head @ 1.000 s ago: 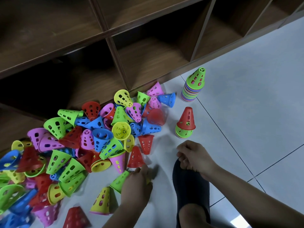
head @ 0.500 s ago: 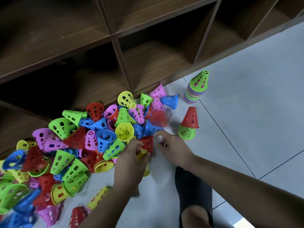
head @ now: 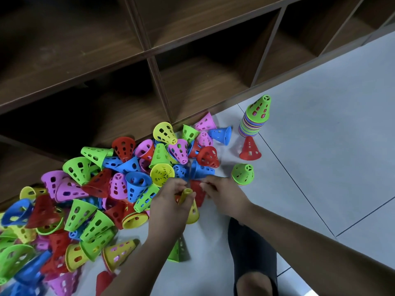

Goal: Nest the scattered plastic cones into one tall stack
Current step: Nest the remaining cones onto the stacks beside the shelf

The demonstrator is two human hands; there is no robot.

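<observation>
The stack [head: 254,122] stands on the floor [head: 320,146] by the shelf [head: 192,82], apart from the pile [head: 96,189]. Our left hand [head: 168,208] grips a yellow cone [head: 193,213]. Our right hand [head: 226,195] touches a red cone [head: 196,188], but we cannot tell if it grips it.

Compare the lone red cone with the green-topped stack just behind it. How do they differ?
The red cone looks like a single piece; the green-topped stack is many nested cones with multicoloured rims showing. The green-topped stack stands taller than the red cone. Both stand upright on the tiled floor, narrow end up, with holed walls.
</observation>
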